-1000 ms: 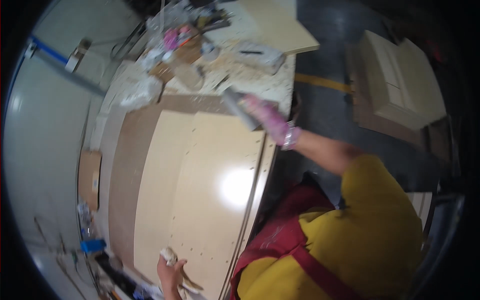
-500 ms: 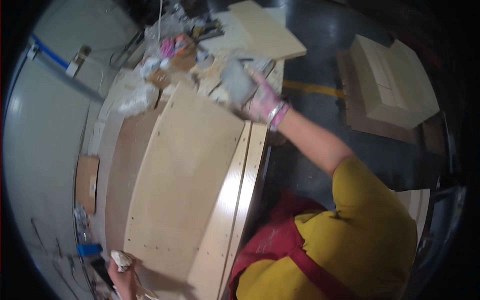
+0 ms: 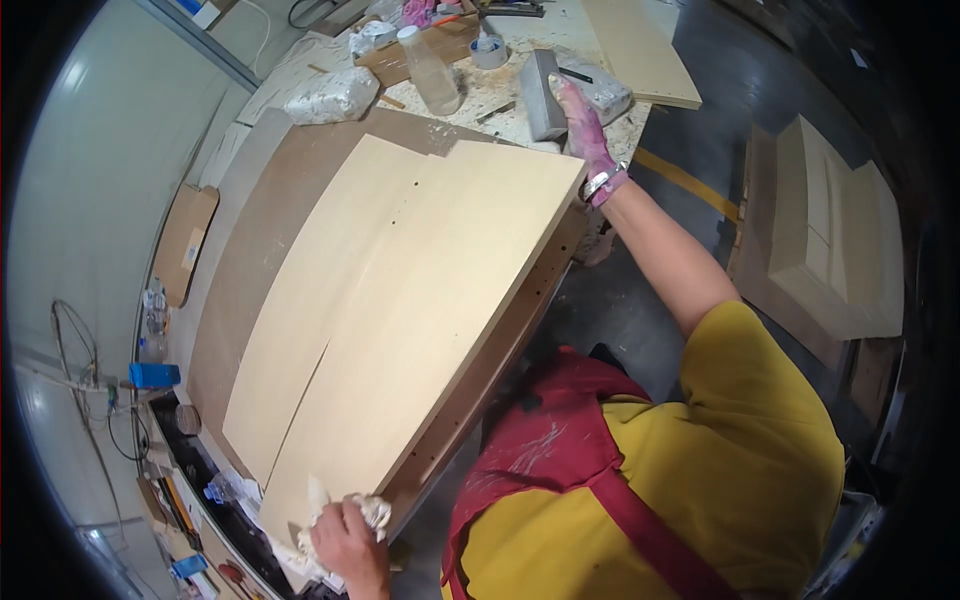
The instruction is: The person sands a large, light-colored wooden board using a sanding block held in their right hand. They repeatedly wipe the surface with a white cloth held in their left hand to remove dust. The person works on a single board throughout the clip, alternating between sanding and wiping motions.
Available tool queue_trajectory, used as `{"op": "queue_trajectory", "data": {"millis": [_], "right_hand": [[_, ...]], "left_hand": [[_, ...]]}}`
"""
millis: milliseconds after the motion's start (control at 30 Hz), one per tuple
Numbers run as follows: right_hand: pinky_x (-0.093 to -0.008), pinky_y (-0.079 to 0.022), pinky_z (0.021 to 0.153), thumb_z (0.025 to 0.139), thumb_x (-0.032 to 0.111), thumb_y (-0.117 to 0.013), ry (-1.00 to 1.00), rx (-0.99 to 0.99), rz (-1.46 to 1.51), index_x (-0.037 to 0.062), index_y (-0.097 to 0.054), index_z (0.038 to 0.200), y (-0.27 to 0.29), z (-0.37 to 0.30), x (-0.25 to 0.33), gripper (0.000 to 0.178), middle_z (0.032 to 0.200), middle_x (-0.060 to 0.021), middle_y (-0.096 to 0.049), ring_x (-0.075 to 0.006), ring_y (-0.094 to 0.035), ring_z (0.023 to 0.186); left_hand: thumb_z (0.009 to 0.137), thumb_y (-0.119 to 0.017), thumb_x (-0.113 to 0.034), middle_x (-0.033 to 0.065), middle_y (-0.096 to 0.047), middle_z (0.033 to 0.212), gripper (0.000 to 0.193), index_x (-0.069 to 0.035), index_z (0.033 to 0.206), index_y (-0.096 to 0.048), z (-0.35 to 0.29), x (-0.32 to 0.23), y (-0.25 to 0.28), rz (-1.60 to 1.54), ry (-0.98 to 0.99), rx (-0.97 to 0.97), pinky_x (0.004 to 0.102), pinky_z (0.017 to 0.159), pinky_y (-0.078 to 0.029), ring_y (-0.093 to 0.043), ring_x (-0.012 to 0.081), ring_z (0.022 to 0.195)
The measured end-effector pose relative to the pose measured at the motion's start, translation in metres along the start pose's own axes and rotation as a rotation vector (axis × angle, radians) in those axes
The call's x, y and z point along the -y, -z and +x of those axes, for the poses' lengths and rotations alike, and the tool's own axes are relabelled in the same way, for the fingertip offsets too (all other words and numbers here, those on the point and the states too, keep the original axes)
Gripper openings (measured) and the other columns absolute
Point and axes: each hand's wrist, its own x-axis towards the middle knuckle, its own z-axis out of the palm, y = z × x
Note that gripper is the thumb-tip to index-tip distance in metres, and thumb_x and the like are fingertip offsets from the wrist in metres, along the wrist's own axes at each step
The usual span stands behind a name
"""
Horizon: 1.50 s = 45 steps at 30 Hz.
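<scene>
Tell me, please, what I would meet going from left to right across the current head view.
Cardboard piece, left hand, bottle, tape roll, grey block, right hand, yellow floor line, cream panels.

Those wooden panels are pale cream, dotted with a few dark spots. I see a grey block, off-white rag, blotchy pink glove, mustard-yellow shirt, and dark red apron streaked whitish.
</scene>
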Motion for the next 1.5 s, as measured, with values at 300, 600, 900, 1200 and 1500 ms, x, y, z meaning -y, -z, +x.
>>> {"op": "queue_trajectory", "data": {"millis": [300, 600, 900, 1200, 1500], "right_hand": [[-0.0303, -0.039, 0.102, 0.091, 0.049, -0.059, 0.042, 0.223, -0.794, -0.0004, -0.051, 0.137, 0.059, -0.008, 0.025, 0.068, 0.125, -0.0161, -0.060, -0.0230, -0.055, 0.117], [-0.0397, -0.053, 0.089, 0.090, 0.050, -0.059, 0.195, 0.832, -1.562, 0.0119, -0.051, 0.137, 0.024, -0.074, 0.106, 0.061, 0.108, -0.0171, -0.060, -0.0329, -0.065, 0.097], [-0.0447, -0.050, 0.091, 0.087, 0.054, -0.058, 0.006, 0.699, -1.463, 0.0188, -0.055, 0.137, -0.070, 0.019, -0.011, 0.061, 0.122, -0.0184, -0.063, -0.0385, -0.064, 0.103], [-0.0424, -0.049, 0.093, 0.085, 0.056, -0.056, 0.083, 0.821, -1.507, 0.0146, -0.052, 0.137, -0.087, 0.034, -0.020, 0.067, 0.121, -0.0248, -0.061, -0.0378, -0.062, 0.106], [-0.0420, -0.050, 0.092, 0.084, 0.059, -0.055, 0.249, 0.826, -1.526, 0.0149, -0.053, 0.137, -0.023, 0.021, -0.006, 0.069, 0.118, -0.0226, -0.063, -0.0366, -0.063, 0.107]], "left_hand": [[0.077, -0.072, -0.004, 0.0099, -0.064, 0.088, 0.026, -0.004, 0.102, -0.064, 0.115, 0.006, -0.021, -0.879, 0.314, -0.066, 0.0324, 0.073, -0.049, -0.063, 0.0220, 0.080], [0.083, -0.071, -0.036, 0.0164, -0.066, 0.090, 0.039, -0.005, 0.105, -0.062, 0.301, -0.092, -0.113, -0.542, 0.190, -0.178, 0.0471, 0.072, -0.052, -0.065, 0.0388, 0.083], [0.079, -0.075, -0.025, 0.0134, -0.065, 0.089, 0.033, -0.006, 0.102, -0.062, 0.308, -0.094, -0.117, -0.500, 0.044, -0.252, 0.0436, 0.067, -0.052, -0.065, 0.0348, 0.078], [0.077, -0.077, -0.024, 0.0122, -0.064, 0.087, 0.036, -0.006, 0.105, -0.063, 0.310, -0.087, -0.115, -0.512, 0.057, -0.251, 0.0429, 0.067, -0.051, -0.064, 0.0332, 0.077], [0.077, -0.077, -0.025, 0.0131, -0.064, 0.089, 0.038, -0.006, 0.107, -0.064, 0.307, -0.089, -0.119, -0.584, 0.107, -0.240, 0.0438, 0.068, -0.051, -0.063, 0.0353, 0.079]]}}
